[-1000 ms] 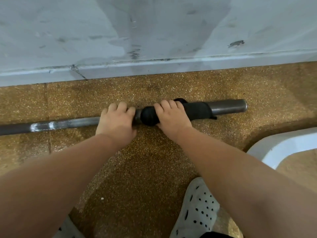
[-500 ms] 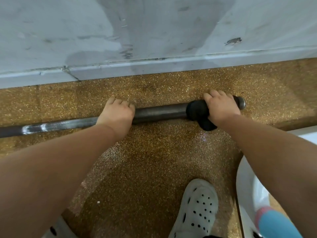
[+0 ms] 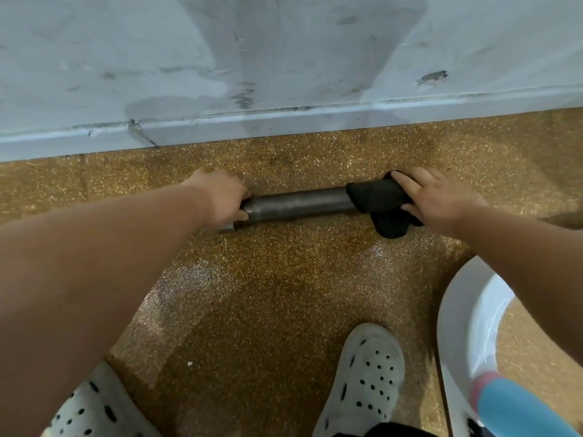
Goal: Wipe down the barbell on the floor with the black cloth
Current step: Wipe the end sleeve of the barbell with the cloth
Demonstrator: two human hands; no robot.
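Observation:
The barbell [image 3: 299, 203] lies on the speckled brown floor, parallel to the wall; only its thick grey sleeve shows between my hands. My left hand [image 3: 220, 197] grips the bar at the sleeve's inner end, and my arm hides the rest of the shaft. The black cloth [image 3: 378, 197] is wrapped over the sleeve's right end, with a loose part hanging onto the floor. My right hand [image 3: 435, 197] presses on the cloth with fingers spread over it, hiding the bar's tip.
A scuffed grey-white wall with a skirting [image 3: 284, 121] runs just behind the bar. A white basin [image 3: 463, 310] sits at the lower right with a blue and pink object [image 3: 517, 408] in it. My feet in white perforated clogs [image 3: 366, 380] stand near the bottom edge.
My right hand has slid the cloth along the sleeve from beside my left hand out to the bar's right end. The view has shifted right, bringing the basin further in.

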